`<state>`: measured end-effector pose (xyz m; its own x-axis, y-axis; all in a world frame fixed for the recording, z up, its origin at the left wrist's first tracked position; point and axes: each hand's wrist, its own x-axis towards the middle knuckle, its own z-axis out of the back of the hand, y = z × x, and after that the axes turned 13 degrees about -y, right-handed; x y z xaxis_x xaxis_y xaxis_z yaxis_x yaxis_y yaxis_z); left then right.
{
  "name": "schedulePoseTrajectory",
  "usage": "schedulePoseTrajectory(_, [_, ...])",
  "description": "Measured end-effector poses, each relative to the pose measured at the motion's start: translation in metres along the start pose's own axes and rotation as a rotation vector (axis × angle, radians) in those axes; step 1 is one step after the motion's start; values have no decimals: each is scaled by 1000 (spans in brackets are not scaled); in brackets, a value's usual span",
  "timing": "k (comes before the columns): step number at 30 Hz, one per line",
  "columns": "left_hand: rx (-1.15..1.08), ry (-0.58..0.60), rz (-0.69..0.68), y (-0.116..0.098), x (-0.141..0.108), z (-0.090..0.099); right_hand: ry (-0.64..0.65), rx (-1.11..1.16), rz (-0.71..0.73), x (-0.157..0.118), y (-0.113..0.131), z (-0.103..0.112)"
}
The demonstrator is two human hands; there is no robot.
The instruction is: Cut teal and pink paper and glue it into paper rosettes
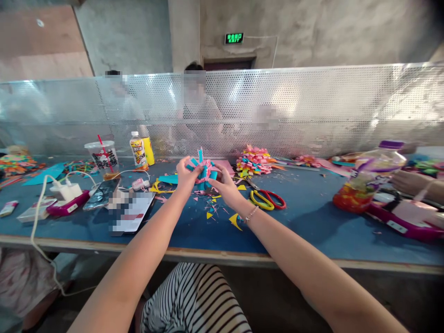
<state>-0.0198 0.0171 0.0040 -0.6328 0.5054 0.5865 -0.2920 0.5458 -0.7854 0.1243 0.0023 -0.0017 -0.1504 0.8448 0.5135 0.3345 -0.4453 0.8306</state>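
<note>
A blue and pink paper flower (206, 172) is held up over the blue table (305, 236), between my two hands. My left hand (187, 175) pinches its left side with thumb and fingers. On the other side, my right hand (225, 184) grips the flower's right edge, fingers closed on it. Scissors with yellow and red handles (267, 200) lie to the right of my right hand. Yellow paper scraps (236, 222) and small pink and blue bits are scattered below the hands. Behind them rests a pile of pink, yellow and blue paper flowers (255, 161).
A phone (133, 213), a magenta power strip (68, 203) with a white cable, a lidded cup (104, 159) and a bottle (138, 151) stand left. A large jug (367, 178) is right, near another person's hand (416, 185). A perforated metal screen (305, 111) runs behind.
</note>
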Motion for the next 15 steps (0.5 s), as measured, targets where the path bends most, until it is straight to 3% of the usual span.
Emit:
schedulePoseTrajectory(4, [59,-67,-146,-4,-2,1,-28,-70,28,-2,1,-3])
schedulePoseTrajectory(10, [147,-25,-353,-13,-6,1,-109,-257,168,7,-4,4])
schedulePoseTrajectory(12, [183,-53,-347,-15,-6,2,-127,-284,208,13,-3,12])
schedulePoseTrajectory(15, [260,-149,-201,-17,-2,6,-156,-360,249,20,3,25])
